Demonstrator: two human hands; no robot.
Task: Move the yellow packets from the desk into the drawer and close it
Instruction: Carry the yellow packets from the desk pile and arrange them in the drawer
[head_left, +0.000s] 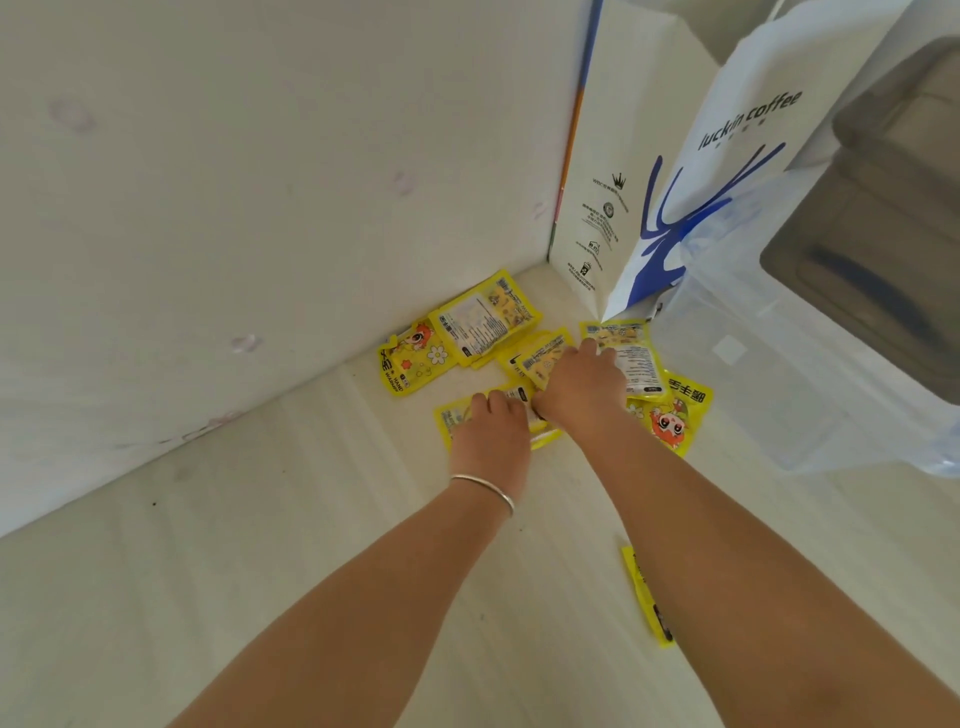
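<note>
where the pale wooden desk (260, 597) meets the white wall (208, 208), a scatter of flat yellow foil packets (485, 317) with cartoon prints and white label panels, lying loose in the corner. left hand (491, 428), palm down with fingers curled over the nearest packet (452, 418), knuckles up – gripping its top edge, by the look of it. thin silver bangle (485, 488) round the left wrist. right hand (584, 389) just beside the left, almost touching it, fingers bent down onto the middle packets (543, 356) and pressing or pinching there; fingertips hidden under the hand, so cannot tell whether anything is truly held. further right, partly under that hand, a label-side-up packet (634, 353) overlapping a face-up packet with an orange-haired cartoon figure (675, 415). toward the wall, two more – one face up with a daisy print (410, 364), one label side up (485, 317) leaning over it. apart from the cluster, near the right forearm, a lone yellow packet (647, 597) seen almost edge-on and partly covered by the arm. behind the pile, a tall white paper carrier bag with a blue deer logo and "luckin coffee" lettering (701, 156), standing upright. beside it on the right, a clear plastic storage box (779, 364). no drawer within view; all packets on the desk.
</note>
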